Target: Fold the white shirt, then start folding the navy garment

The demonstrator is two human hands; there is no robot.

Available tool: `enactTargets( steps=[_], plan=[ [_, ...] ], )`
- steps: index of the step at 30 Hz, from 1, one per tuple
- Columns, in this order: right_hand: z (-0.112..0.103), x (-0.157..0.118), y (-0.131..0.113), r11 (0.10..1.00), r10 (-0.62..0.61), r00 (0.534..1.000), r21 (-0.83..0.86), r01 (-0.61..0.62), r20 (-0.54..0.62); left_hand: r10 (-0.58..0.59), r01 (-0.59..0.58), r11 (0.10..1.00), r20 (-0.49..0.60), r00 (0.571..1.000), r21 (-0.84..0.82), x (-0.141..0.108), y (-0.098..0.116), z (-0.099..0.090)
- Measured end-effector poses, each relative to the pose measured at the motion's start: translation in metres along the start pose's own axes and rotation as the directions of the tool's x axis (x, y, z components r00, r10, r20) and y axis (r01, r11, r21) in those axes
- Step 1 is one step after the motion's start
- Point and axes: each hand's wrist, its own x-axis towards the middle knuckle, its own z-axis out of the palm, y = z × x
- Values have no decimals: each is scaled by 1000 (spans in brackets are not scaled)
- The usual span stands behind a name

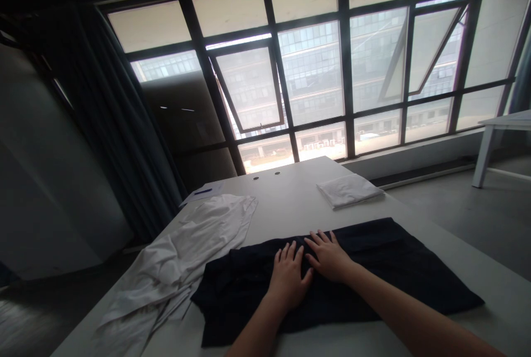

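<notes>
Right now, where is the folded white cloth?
In the head view, the folded white cloth sits toward the far end of the table, on the right, just beyond the dark garment under the right hand.

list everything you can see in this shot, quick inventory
dark navy garment: 1, dark navy, flat on the table under both hands
crumpled garment: 1, white, on the table's left side, hanging over its edge
folded cloth: 1, white, on the far right of the table
paper sheet: 1, white with blue marking, far left of the table
table: 1, white, in front of the person
round holes: 2, dark, near the table's far end
curtain: 1, dark, left of the window
window: 1, dark frame, ahead, two panes tilted open
side table: 1, white, far right
left hand: 1, flat on the dark navy garment
right hand: 1, flat on the dark navy garment
</notes>
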Motion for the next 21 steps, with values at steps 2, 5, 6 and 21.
enactTargets(
  steps=[2, 5, 6, 21],
  plan=[
    [0, 0, 0, 1000, -1, 1000, 0, 1, -2, -3, 3, 1000, 6, 1000, 7, 0, 0, -1],
    [0, 0, 0, 1000, -2, 1000, 1, 2, -7, -4, 4, 1000, 7, 1000, 9, -1, 1, -2],
    [0, 0, 0, 1000, -2, 1000, 2, 2, -9, -3, 3, 1000, 5, 1000, 7, -1, 1, -2],
    [1, 0, 0, 1000, -6, 1000, -1, 6, -15, 3, -3, 1000, -19, 1000, -9, 0, -1, 2]
  ],
)
